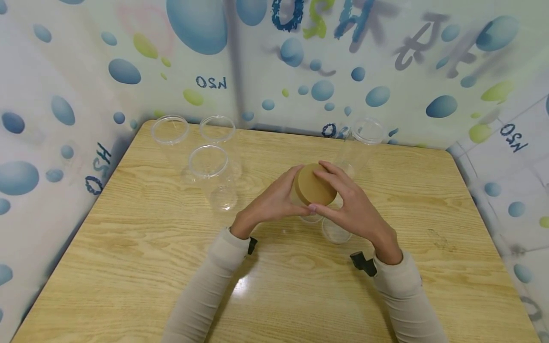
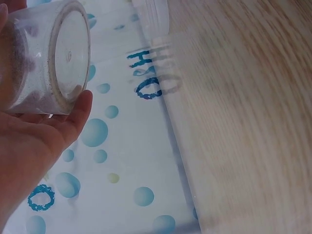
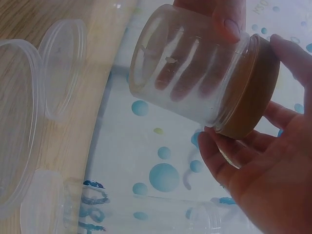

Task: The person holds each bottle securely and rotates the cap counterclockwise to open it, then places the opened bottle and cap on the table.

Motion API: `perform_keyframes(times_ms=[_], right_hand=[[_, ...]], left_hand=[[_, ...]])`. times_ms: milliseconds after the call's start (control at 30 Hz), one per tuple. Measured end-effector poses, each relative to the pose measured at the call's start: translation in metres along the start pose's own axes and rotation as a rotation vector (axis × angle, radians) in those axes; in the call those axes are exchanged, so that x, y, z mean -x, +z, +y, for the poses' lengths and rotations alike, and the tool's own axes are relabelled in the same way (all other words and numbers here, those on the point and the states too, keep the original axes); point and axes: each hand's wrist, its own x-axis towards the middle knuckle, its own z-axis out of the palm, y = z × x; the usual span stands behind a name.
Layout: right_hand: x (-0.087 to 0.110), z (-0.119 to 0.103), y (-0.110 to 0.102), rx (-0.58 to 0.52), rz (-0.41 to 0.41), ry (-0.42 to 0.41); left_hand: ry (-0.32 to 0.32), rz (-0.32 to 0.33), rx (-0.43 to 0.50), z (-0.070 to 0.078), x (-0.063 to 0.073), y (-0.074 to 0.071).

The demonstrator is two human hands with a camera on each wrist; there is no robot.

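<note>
Both hands hold one clear jar (image 3: 187, 68) with a tan-brown lid (image 1: 317, 185), raised over the table's middle. My left hand (image 1: 276, 197) grips the jar's clear body; several of its fingers show through the wall in the right wrist view. Around the lid's rim curl the fingers and thumb of my right hand (image 1: 356, 205). The lid sits on the jar's mouth and faces up toward the head camera. In the left wrist view, the jar's round base (image 2: 70, 56) points away from the palm of the left hand (image 2: 39, 151).
Three tall clear containers (image 1: 208, 162) stand at the back left of the wooden table (image 1: 128, 267). Another clear container (image 1: 369, 131) is at the back right. Clear round lids (image 1: 336, 232) lie under the hands. A patterned sheet (image 1: 257, 71) hangs behind the table.
</note>
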Motion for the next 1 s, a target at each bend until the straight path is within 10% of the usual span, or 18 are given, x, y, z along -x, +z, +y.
perform_keyframes(times_ms=[1000], right_hand=[[-0.0005, -0.0081, 0.0072, 0.345, 0.136, 0.041]], left_hand=[[-0.033, 0.037, -0.078, 0.0017, -0.0019, 0.0082]])
